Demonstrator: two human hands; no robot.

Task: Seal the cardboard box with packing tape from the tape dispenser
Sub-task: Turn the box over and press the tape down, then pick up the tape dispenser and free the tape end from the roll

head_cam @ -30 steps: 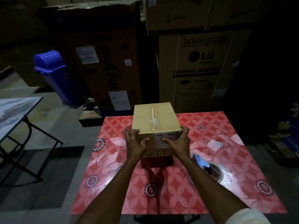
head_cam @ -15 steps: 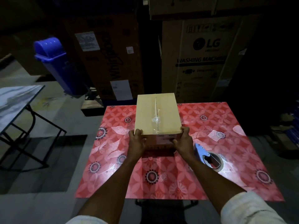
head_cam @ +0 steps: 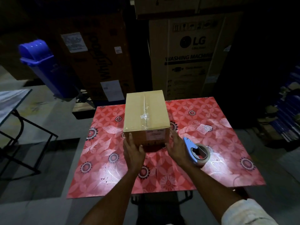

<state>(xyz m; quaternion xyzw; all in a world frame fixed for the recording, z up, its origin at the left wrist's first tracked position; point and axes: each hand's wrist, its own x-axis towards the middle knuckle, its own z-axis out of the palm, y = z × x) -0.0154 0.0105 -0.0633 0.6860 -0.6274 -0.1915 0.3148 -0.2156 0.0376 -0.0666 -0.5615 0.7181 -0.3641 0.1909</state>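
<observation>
A closed brown cardboard box (head_cam: 146,111) stands on the red patterned table (head_cam: 162,168), with wrinkled clear tape along part of its top seam. My left hand (head_cam: 133,149) lies against the box's near left lower corner, fingers resting on its front face. My right hand (head_cam: 177,147) hovers with fingers spread just off the box's near right corner, holding nothing. A blue tape dispenser (head_cam: 195,151) with a roll of tape lies flat on the table, close to the right of my right hand.
Tall cardboard appliance cartons (head_cam: 188,52) stand behind the table. A blue swing-lid bin (head_cam: 43,65) is at the back left. A second table (head_cam: 9,103) with a black metal frame stands at the left. Dark stacked goods (head_cam: 285,111) line the right side.
The box was set down from a raised, tilted hold and now rests flat. Both hands slid from its upper corners to its base, and the right hand came off it.
</observation>
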